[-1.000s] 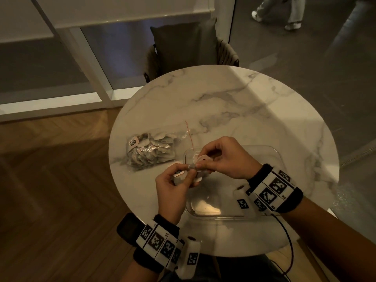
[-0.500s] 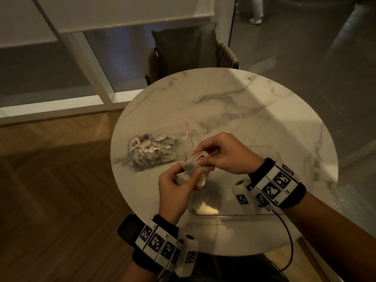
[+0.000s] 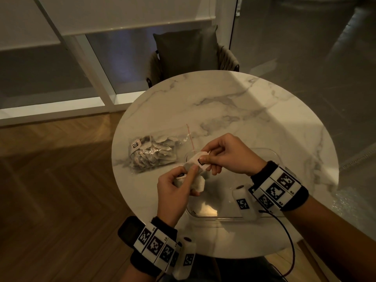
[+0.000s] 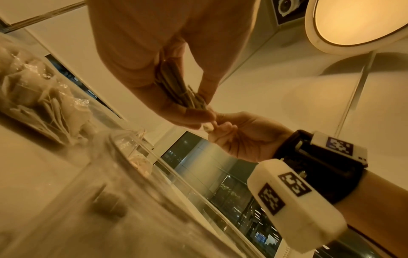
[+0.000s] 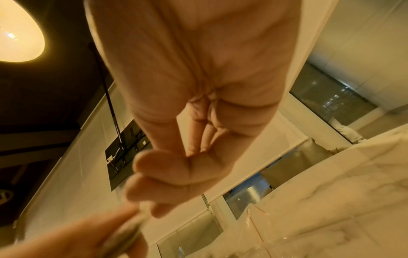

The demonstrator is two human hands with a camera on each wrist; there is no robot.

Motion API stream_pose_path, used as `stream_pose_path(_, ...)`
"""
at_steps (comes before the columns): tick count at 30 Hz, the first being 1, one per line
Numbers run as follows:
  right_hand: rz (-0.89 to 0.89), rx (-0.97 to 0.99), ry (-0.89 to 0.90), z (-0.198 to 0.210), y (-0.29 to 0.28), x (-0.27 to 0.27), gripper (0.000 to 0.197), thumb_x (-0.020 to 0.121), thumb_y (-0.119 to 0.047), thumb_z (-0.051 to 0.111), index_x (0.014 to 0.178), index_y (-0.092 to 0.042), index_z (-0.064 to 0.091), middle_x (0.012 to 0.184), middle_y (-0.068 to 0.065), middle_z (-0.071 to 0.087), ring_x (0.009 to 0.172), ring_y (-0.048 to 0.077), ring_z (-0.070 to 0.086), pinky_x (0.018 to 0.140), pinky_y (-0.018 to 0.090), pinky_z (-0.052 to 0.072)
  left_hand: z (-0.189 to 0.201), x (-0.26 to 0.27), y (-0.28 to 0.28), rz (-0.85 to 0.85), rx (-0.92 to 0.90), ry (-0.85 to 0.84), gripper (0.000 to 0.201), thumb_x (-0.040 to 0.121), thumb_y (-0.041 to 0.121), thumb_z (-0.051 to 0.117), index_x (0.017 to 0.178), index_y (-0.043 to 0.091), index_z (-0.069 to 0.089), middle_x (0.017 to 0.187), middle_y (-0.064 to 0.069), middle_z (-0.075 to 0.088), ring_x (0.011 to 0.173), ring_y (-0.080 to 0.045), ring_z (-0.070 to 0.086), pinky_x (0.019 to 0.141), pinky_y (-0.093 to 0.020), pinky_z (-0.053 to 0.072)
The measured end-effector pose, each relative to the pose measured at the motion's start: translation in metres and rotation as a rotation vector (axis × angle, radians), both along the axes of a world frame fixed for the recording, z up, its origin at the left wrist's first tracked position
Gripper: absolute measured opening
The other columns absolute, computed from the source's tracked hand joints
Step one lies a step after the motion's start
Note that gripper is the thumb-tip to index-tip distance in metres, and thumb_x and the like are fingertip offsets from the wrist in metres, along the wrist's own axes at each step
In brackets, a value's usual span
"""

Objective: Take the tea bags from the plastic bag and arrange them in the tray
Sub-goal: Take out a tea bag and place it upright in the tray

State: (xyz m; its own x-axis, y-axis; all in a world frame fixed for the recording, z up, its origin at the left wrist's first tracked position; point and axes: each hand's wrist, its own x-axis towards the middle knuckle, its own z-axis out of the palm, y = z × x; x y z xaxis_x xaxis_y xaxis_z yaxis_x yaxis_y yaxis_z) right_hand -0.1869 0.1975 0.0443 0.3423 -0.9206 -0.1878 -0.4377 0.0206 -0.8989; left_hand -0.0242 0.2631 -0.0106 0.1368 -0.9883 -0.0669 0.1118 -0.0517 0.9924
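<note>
Early in the job, by the look of it. Plastic bag (image 3: pixel 154 154) lying left of centre in the head view, on the round marble worktop (image 3: pixel 234 110), bulging with most of the tea bags — plenty left to move. Clear tray (image 3: pixel 270 154) at lower centre, close in front of the body and just right of the bag; a pale patch or two on its floor near the front edge, perhaps a tea bag already laid down, perhaps only glare. Hard to call.

Both hands raised over the tray's left end. Left hand (image 3: pixel 177 192) curled round a small bundle of tea bags (image 3: pixel 196 183), thumb pressed on top. Right hand (image 3: pixel 227 154) pinching one tea bag (image 3: pixel 198 160) by thumb and forefinger, other fingers folded in — seemingly peeling it away from the bundle.

Number of bags in the bundle not countable; edges fanned but blurred in the left wrist view. Tray's right part covered by the right wrist and its marker bands. Right wrist view mostly palm, the pinched bag hidden behind the fingers. Tray contents smeared and unreadable from the left wrist.
</note>
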Motion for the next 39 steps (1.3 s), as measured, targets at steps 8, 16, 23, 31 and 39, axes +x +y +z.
stream_pose_path(8, 0.010, -0.040, 0.090, 0.018, -0.012, -0.006, 0.009, 0.077, -0.004, 0.079, 0.086, -0.001, 0.076, 0.068, 0.004, 0.075, 0.062, 0.016, 0.073, 0.062, 0.020, 0.058, 0.010, 0.013, 0.005, 0.076, 0.073, 0.056, 0.025, 0.084, 0.029, 0.068, 0.080, 0.005, 0.076, 0.063, -0.005, 0.067, 0.055, -0.015, 0.064, 0.050, -0.034, 0.058)
stream_pose_path(16, 0.346, -0.054, 0.647, 0.002, -0.039, 0.011, 0.009, 0.082, -0.011, 0.076, 0.075, -0.007, 0.072, 0.061, -0.002, 0.068, 0.054, 0.007, 0.066, 0.063, 0.021, 0.056, -0.003, 0.028, 0.007, 0.136, 0.117, 0.085, 0.015, 0.091, -0.004, 0.060, 0.085, -0.002, 0.074, 0.091, -0.029, 0.065, 0.069, -0.028, 0.070, 0.055, -0.037, 0.060)
stream_pose_path(23, 0.446, 0.032, 0.697, -0.021, -0.046, 0.031, 0.008, 0.078, -0.006, 0.078, 0.083, -0.001, 0.074, 0.082, 0.013, 0.075, 0.069, 0.022, 0.074, 0.069, 0.030, 0.061, -0.004, 0.036, 0.004, 0.170, 0.121, 0.110, 0.019, 0.093, -0.004, 0.057, 0.082, -0.005, 0.072, 0.093, -0.024, 0.063, 0.077, -0.035, 0.067, 0.053, -0.035, 0.058)
stream_pose_path(31, 0.381, -0.095, 0.885, -0.029, -0.052, 0.036, 0.014, 0.078, -0.022, 0.080, 0.085, -0.016, 0.070, 0.083, 0.000, 0.066, 0.068, 0.015, 0.061, 0.059, 0.026, 0.048, -0.004, 0.038, 0.005, 0.163, 0.118, 0.072, 0.021, 0.094, -0.002, 0.054, 0.080, -0.004, 0.069, 0.094, -0.034, 0.059, 0.071, -0.049, 0.067, 0.047, -0.028, 0.054)
stream_pose_path(39, 0.360, -0.213, 0.909, -0.030, -0.049, 0.034, 0.012, 0.079, -0.027, 0.078, 0.087, -0.021, 0.072, 0.092, -0.003, 0.067, 0.079, 0.015, 0.059, 0.064, 0.027, 0.043, -0.005, 0.034, 0.004, 0.170, 0.101, 0.132, 0.019, 0.094, -0.005, 0.054, 0.082, -0.009, 0.068, 0.081, -0.014, 0.064, 0.080, -0.041, 0.065, 0.053, -0.035, 0.058)
